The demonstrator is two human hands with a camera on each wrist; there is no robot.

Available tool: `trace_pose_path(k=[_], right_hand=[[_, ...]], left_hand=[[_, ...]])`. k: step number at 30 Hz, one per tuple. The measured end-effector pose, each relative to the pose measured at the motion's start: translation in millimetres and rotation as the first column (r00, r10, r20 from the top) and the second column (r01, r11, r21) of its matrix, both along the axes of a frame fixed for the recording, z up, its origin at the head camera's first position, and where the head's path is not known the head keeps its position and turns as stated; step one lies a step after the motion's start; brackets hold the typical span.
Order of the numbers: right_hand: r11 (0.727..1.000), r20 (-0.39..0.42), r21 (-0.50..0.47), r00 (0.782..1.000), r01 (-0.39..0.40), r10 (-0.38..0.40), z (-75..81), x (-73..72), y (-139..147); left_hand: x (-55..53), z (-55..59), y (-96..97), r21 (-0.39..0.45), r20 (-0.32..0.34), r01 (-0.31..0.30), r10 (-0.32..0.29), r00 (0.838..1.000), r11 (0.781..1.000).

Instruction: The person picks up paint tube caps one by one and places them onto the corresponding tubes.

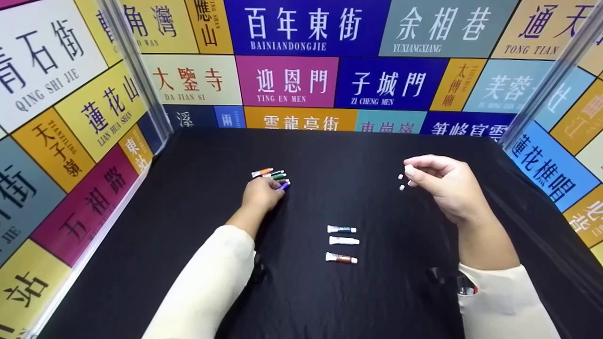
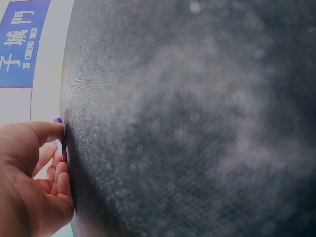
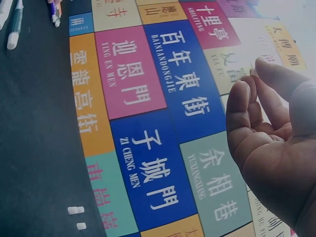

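At the left of the black-covered table, my left hand (image 1: 259, 194) grips a purple paint tube (image 1: 284, 185) between thumb and fingers. An orange paint tube (image 1: 263, 172) and a green one (image 1: 278, 175) lie right beside it, partly hidden by the hand. My right hand (image 1: 450, 186) is raised at the right, thumb and fingertips pinching a small white cap (image 1: 408, 168). Several more white caps (image 1: 402, 187) lie on the cloth under those fingertips. In the left wrist view only the purple tube's end (image 2: 58, 120) shows past the thumb.
Three paint tubes lie in a column at the table's middle: a dark teal one (image 1: 342, 230), a white one (image 1: 344, 241) and a reddish-brown one (image 1: 342, 258). Panels with coloured signs (image 1: 287, 82) wall the table at the back and both sides.
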State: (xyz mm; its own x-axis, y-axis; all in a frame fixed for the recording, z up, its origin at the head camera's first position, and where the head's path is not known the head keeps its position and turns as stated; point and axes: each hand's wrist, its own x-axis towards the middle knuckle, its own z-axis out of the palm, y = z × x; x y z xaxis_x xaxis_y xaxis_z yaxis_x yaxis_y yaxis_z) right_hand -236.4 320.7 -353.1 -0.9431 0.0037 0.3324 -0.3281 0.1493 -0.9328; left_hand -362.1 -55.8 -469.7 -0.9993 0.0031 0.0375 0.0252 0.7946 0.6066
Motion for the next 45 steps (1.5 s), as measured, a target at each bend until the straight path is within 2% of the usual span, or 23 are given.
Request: trace_pose_path(k=[5,14,22,28,33,39,45], right_hand=[[1.0,-0.022,0.014,1.0,0.01,-0.01,4.7,5.0,-4.1],[1.0,-0.065,0.008,0.998,-0.024,0.025,9.5,13.3,-9.8],[1.0,-0.078,0.011,0.997,-0.026,0.026,14.9,18.0,-14.3],[0.999,-0.071,0.028,0.997,-0.024,0.026,16.7,19.6,-14.5],[0.999,-0.067,0.03,0.997,-0.026,0.028,18.5,21.7,-15.5],[0.999,-0.069,0.043,0.997,-0.029,0.032,19.9,24.7,-18.4],[0.998,-0.079,0.05,0.996,-0.032,0.036,21.2,28.5,-21.6]], left_hand=[[-1.5,-0.9,-1.4,0.038,0.004,-0.004,0.004,1.0,0.999],[-2.9,-1.1,-3.0,0.108,0.011,-0.01,0.009,1.0,0.994],[-2.7,1.0,-2.6,0.193,0.014,-0.046,0.044,0.999,0.98],[-2.6,2.5,-2.4,0.239,0.016,-0.048,0.045,0.999,0.97],[0.4,2.7,-2.0,0.31,0.021,-0.05,0.046,0.999,0.949],[5.8,-1.2,-1.7,0.404,0.01,-0.074,0.077,0.997,0.912],[10.0,-3.0,0.3,0.449,-0.007,-0.054,0.064,0.998,0.892]])
